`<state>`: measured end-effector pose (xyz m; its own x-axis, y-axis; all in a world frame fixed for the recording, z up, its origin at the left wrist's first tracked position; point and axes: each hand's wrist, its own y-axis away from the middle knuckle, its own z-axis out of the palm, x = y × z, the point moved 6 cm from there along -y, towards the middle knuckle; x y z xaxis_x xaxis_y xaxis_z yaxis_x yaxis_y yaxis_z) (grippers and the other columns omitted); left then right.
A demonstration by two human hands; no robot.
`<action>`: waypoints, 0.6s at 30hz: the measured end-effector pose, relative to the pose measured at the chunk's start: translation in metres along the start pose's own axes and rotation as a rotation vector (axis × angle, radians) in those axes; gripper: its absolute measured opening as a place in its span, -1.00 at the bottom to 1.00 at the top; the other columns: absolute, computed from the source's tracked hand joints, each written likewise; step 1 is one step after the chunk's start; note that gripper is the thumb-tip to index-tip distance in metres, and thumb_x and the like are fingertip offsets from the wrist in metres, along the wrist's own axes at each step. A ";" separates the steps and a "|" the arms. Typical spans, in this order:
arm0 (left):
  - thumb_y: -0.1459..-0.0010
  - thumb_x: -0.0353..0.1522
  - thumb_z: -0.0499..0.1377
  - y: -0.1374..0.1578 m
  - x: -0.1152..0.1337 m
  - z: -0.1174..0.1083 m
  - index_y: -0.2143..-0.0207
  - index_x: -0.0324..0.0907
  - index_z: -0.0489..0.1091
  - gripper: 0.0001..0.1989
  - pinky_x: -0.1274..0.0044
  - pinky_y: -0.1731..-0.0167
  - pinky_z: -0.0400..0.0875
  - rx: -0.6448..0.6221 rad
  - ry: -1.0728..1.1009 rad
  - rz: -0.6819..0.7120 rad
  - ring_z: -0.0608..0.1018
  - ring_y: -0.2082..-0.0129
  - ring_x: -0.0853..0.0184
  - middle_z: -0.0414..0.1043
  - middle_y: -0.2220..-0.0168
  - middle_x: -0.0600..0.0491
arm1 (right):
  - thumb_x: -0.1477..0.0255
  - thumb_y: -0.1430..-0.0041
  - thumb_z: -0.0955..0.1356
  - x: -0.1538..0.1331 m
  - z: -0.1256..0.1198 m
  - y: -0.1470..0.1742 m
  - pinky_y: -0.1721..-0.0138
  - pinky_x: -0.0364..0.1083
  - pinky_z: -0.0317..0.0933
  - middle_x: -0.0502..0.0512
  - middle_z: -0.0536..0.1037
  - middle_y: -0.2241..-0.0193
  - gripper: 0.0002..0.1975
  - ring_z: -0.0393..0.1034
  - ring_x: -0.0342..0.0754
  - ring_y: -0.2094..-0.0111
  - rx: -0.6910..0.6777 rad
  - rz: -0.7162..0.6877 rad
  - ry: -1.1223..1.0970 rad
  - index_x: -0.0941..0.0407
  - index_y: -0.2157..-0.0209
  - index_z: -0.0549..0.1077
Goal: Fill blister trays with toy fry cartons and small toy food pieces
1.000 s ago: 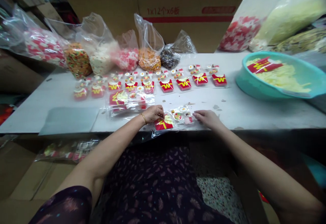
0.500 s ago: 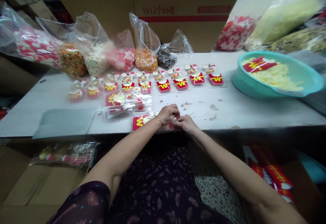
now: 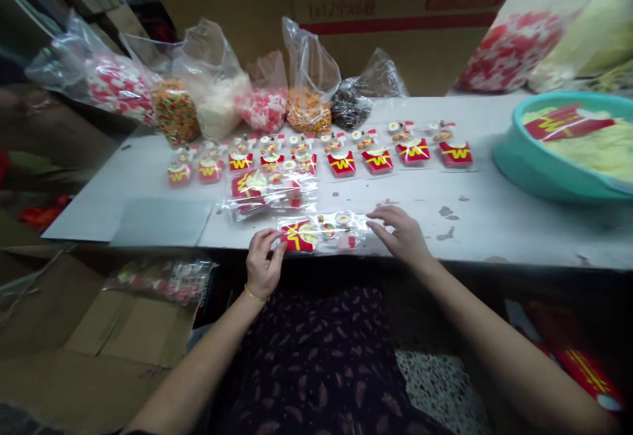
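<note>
A clear plastic packet (image 3: 330, 229) lies at the front edge of the table. Inside are a red fries box with a yellow W and several tiny toy food pieces, one like a fried egg. My left hand (image 3: 264, 260) grips the packet's left end between thumb and fingers. At its right end, my right hand (image 3: 401, 234) has thumb and fingertips closed on the clear edge. Just behind lie more filled packets (image 3: 250, 191), overlapping each other. Farther back runs a row of small red W boxes (image 3: 341, 163) in clear plastic, each with toy pieces behind it.
Clear bags of small pieces (image 3: 309, 109) stand along the back against a large carton (image 3: 366, 59). A turquoise basin (image 3: 539, 165) of pale yellow strips with a red W box sits at right. A translucent sheet (image 3: 161, 223) lies left. Below it is an open carton (image 3: 128, 326).
My hands have moved apart from the packet's right end, the left one to its left end. The packet is now uncovered. The view has shifted, so things appear farther right.
</note>
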<state>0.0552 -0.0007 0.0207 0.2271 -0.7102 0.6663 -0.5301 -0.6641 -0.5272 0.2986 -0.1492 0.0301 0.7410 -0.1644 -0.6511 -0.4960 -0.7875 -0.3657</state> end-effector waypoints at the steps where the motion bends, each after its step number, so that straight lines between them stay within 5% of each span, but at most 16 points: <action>1: -0.08 -0.39 0.09 0.012 -0.006 -0.006 0.26 -0.19 0.37 -0.84 0.43 0.16 0.31 0.017 0.011 -0.063 0.41 0.22 0.33 0.35 0.28 0.00 | 0.30 -0.08 0.28 -0.015 0.007 -0.003 0.15 -0.01 0.22 0.16 0.48 0.25 -0.77 0.33 -0.01 0.18 -0.058 -0.129 0.028 0.11 0.28 0.46; 4: -0.09 -0.35 0.08 0.042 -0.023 -0.006 0.36 -0.20 0.35 -0.88 0.51 0.29 0.34 -0.003 0.083 -0.296 0.42 0.35 0.38 0.34 0.38 0.05 | 0.30 -0.10 0.28 -0.054 0.041 -0.011 0.07 0.02 0.15 0.16 0.43 0.13 -0.72 0.27 0.00 0.09 -0.250 -0.386 0.084 0.07 0.15 0.42; 6: -0.08 -0.32 0.09 0.052 -0.030 -0.003 0.36 -0.20 0.34 -0.87 0.53 0.33 0.34 -0.008 0.113 -0.403 0.41 0.39 0.40 0.32 0.39 0.06 | 0.28 -0.08 0.30 -0.071 0.069 -0.018 0.05 0.03 0.13 0.16 0.40 0.08 -0.67 0.23 0.02 0.05 -0.338 -0.432 0.127 0.07 0.10 0.38; 11: 0.06 -0.29 0.21 0.047 -0.035 -0.006 0.26 -0.18 0.31 -0.72 0.50 0.29 0.34 0.079 0.059 -0.471 0.38 0.29 0.36 0.26 0.26 0.02 | 0.21 0.07 0.38 -0.080 0.122 -0.032 0.04 0.07 0.06 0.19 0.29 -0.04 -0.41 0.15 0.12 -0.02 -0.551 -0.300 0.320 0.07 -0.03 0.27; 18: 0.14 -0.32 0.25 0.044 -0.046 0.012 0.19 -0.17 0.28 -0.59 0.58 0.40 0.40 0.027 0.332 -0.626 0.36 0.30 0.40 0.23 0.27 0.04 | 0.17 0.06 0.37 -0.075 0.135 -0.037 0.02 0.04 0.01 0.15 0.31 -0.02 -0.37 0.17 0.10 0.02 -0.697 -0.285 0.398 0.06 -0.06 0.22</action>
<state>0.0314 0.0002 -0.0397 0.2191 -0.0868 0.9718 -0.3598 -0.9330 -0.0022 0.2002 -0.0275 0.0020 0.9639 0.0023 -0.2662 0.0293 -0.9948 0.0975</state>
